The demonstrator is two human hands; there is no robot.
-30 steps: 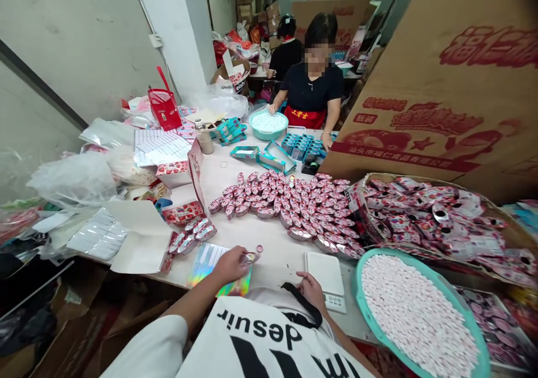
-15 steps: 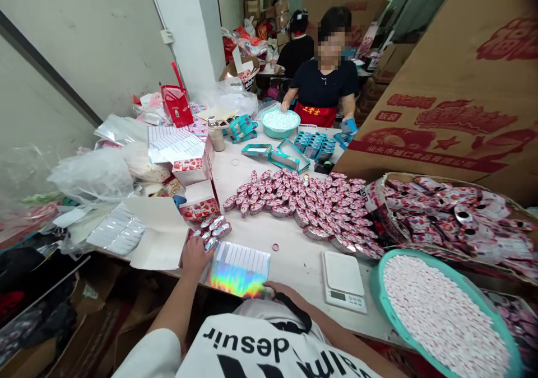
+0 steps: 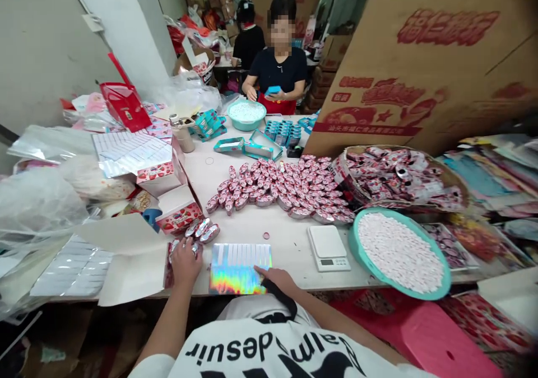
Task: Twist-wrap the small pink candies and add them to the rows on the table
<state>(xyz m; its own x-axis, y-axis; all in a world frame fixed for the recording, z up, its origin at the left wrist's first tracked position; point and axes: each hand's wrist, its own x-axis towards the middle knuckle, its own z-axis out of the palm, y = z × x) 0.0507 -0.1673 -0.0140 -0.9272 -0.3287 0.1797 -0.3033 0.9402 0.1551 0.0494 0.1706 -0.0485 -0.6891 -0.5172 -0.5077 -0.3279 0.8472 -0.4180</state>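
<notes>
My left hand (image 3: pixel 185 263) is bent over several small oval containers with silvery sides, at the mouth of a strawberry-print carton (image 3: pixel 168 263). Its fingers curl around some of them, and others are partly covered. Just beyond the hand, more oval containers (image 3: pixel 208 231) lie together. A shiny rainbow-coloured sheet (image 3: pixel 235 280) with a row of white strips along its far half lies flat before me. My right hand (image 3: pixel 275 280), a black band around it, rests at the sheet's right edge with the index finger stretched onto it; nothing shows in its grip.
Many pink oval containers (image 3: pixel 290 185) stand massed across the table. To the right are a white scale (image 3: pixel 328 248) and a teal basin (image 3: pixel 357 255) of small white pieces. A big cardboard panel (image 3: pixel 378 47) rises behind. Opposite, a co-worker (image 3: pixel 277 67) holds a blue box.
My view has swung to the right. My right index finger now reaches onto the sheet. My left hand has moved over the containers by the carton. The co-worker has raised a blue box.
</notes>
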